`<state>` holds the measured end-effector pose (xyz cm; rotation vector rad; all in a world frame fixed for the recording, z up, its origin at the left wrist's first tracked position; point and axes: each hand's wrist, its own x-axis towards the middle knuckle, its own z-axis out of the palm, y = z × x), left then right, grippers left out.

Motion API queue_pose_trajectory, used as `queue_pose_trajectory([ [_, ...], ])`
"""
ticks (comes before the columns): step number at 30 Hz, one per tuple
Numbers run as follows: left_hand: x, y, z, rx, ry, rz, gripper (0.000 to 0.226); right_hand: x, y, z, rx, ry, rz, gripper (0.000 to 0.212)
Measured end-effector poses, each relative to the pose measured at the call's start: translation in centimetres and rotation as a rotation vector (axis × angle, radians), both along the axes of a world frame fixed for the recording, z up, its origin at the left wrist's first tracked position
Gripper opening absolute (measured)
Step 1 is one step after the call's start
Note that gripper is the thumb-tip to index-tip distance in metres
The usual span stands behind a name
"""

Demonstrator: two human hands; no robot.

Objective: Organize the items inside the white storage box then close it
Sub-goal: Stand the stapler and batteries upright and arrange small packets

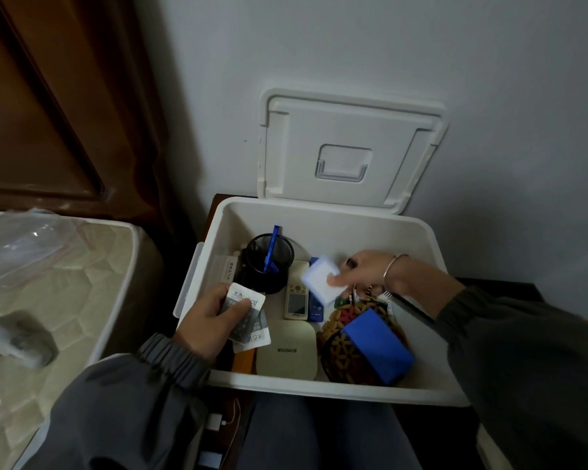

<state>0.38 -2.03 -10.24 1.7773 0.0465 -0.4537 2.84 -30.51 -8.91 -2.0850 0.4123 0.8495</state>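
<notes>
Sorting is midway: left hand [214, 313] grips packets [248, 317], right hand [360, 271] pinches what looks like a white pad [321, 279], the white storage box [319, 212] cluttered, lid [350, 147] still up.

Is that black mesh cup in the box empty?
No, a blue pen stands tilted inside the black mesh cup, toward the back left of the white box.

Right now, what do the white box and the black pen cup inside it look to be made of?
White storage box: likely moulded plastic, smooth and matte, with a rounded rim. Black pen cup: probably metal mesh, judging by the fine see-through grid of its wall.
</notes>
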Motion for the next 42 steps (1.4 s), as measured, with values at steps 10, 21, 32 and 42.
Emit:
queue_pose_trajectory([
  [10,0.1,-0.5,0.1,-0.026,-0.016,-0.011,0.012,-0.9,5.5,-5.4,-0.079,0.169,0.355,0.039],
  [21,0.4,-0.3,-0.7,-0.172,0.105,-0.071,0.016,-2.3,-1.4,2.9,0.045,-0.34,-0.21,0.053],
  [32,0.4,-2.3,-0.3,-0.184,0.094,-0.039,0.022,-9.3,-1.8,0.6,0.24,-0.434,-0.096,0.005],
  [42,0.7,-2.8,-0.6,-0.156,0.129,-0.049,0.019,-10.7,0.5,-3.0,-0.159,-0.407,0.505,0.02],
])
